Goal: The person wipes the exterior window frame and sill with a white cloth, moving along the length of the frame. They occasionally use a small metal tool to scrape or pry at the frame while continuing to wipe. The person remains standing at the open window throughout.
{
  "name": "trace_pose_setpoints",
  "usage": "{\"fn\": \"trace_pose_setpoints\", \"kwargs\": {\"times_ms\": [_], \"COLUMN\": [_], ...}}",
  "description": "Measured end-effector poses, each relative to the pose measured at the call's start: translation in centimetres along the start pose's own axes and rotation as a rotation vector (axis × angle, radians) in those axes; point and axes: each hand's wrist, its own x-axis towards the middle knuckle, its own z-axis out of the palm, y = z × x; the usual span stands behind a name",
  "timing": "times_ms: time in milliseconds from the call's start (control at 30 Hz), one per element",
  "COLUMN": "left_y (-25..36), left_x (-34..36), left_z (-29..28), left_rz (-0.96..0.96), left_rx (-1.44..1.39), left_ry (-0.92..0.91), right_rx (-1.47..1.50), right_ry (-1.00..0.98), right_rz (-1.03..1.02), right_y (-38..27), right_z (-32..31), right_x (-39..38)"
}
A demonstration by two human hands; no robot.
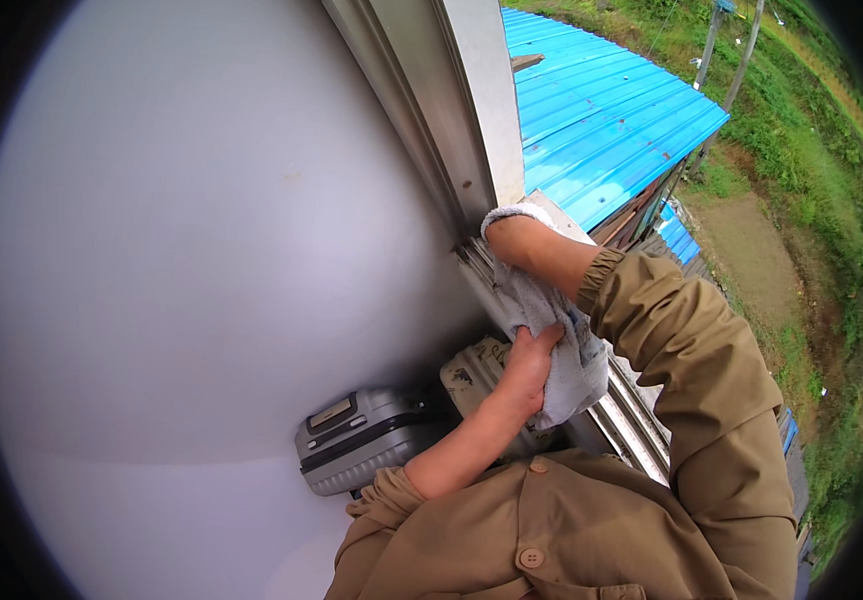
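Observation:
A grey-white cloth (580,375) hangs over the metal track at the foot of a window frame (432,110). My left hand (535,365) pinches the cloth's lower part between thumb and fingers. Farther up, my right hand (517,240) reaches over the track into the corner where the upright frame meets the sill. The cloth's upper end wraps around it, so its fingers are hidden. The sliding track (632,425) shows bare below the cloth.
A grey hard-shell suitcase (367,440) stands by the white wall (182,250) at left, with a worn beige case (477,375) beside it, under the sill. Outside at right are a blue corrugated roof (602,110), poles and a grassy slope (782,130) below.

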Motion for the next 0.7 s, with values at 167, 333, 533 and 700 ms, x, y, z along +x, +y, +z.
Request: {"fn": "trace_pose_setpoints", "kwargs": {"times_ms": [167,333,533,700], "left_y": [0.2,-3.7,-4.8,-6.4], "left_x": [-2.6,-6.1,-8.0,-7.4], "left_z": [0.3,0.7,4.3,4.8], "left_rz": [-0.067,-0.143,-0.152,-0.162], "left_rx": [0.081,0.396,0.821,1.050], "left_ry": [-0.143,-0.326,-0.886,-1.075], "right_rx": [-0.098,0.170,0.332,0.533], "right_ry": [-0.092,-0.191,-0.304,-0.230], "right_rz": [-0.115,-0.094,-0.036,0.021], "right_y": [2.8,3.8,5.0,3.0], "right_z": [0.3,3.9,10.3,10.4], "right_x": [-2.0,-12.1,-27.3,-32.0]}}
